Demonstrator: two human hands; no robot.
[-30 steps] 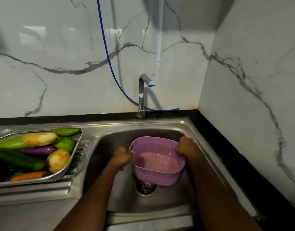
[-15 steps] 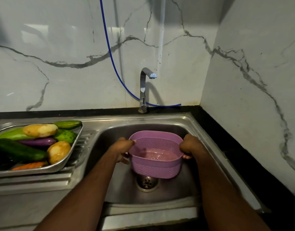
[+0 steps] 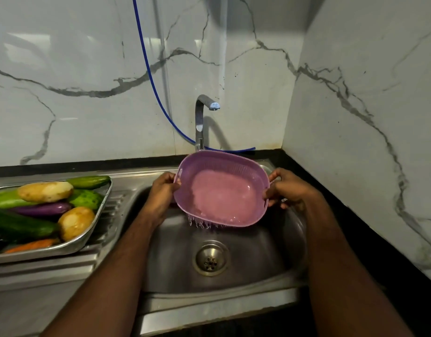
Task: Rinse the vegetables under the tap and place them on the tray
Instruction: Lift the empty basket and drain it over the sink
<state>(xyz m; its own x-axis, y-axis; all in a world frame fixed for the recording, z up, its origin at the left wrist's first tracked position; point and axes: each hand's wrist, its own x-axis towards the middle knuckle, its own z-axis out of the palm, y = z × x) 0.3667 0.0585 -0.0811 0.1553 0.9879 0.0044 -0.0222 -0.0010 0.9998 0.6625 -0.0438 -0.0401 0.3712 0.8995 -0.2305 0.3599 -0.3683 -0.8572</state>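
Purple plastic colander, tilted toward us and dripping from its low edge, held over the steel sink. Our left hand and right hand each curl around opposite rims. Well to the left of the grip, the vegetables already lie on the metal tray, on the draining board. We judge that wet rims could slip from our fingers, dropping the colander onto the drain directly below. Behind the grip stands the tap, not running, with a blue hose against marble-patterned walls.
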